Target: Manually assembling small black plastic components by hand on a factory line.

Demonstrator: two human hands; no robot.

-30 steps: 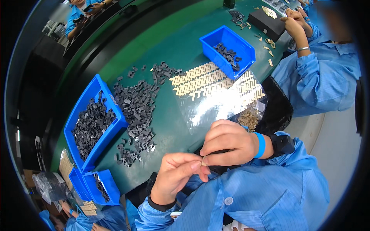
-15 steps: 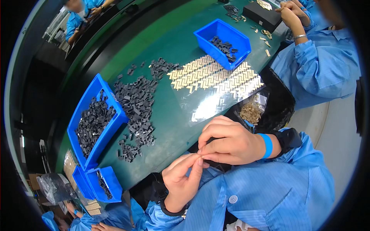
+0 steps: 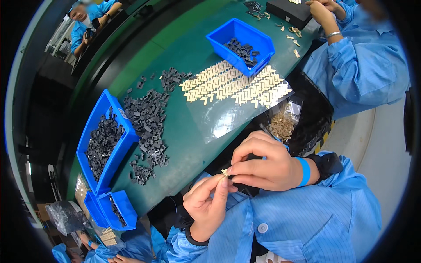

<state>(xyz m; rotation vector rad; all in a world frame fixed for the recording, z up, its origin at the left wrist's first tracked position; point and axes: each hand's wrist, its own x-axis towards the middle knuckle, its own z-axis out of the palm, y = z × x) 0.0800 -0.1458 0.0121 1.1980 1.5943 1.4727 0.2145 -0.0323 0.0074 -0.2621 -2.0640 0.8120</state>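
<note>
Just off the table's [image 3: 184, 153] near edge, in front of the person's body, a small cream piece [image 3: 225, 172] is held up between the two hands. The left hand [image 3: 205, 209] pinches it from below between thumb and forefinger, and the right hand [image 3: 269, 164] closes thumb and forefinger on its side, the other fingers curled. How firmly each presses, I cannot tell.

Half a second ago the meeting fingertips hid nearly all of that spot; now the cream piece stands clear above the left thumb. As I judge it, the piece is now exposed to both hands but not yet let go, so neither hand is free for anything on the table.

Nothing on the table seems to have been rearranged, though the view has shifted a little. Toward the far right corner, a blue bin [image 3: 221, 48] of dark parts rests over a clear sheet [image 3: 199, 117] bearing rows of cream pieces [image 3: 210, 83]. Toward the left end, loose dark parts [image 3: 147, 114] lie beside a larger blue bin [image 3: 119, 153].
</note>
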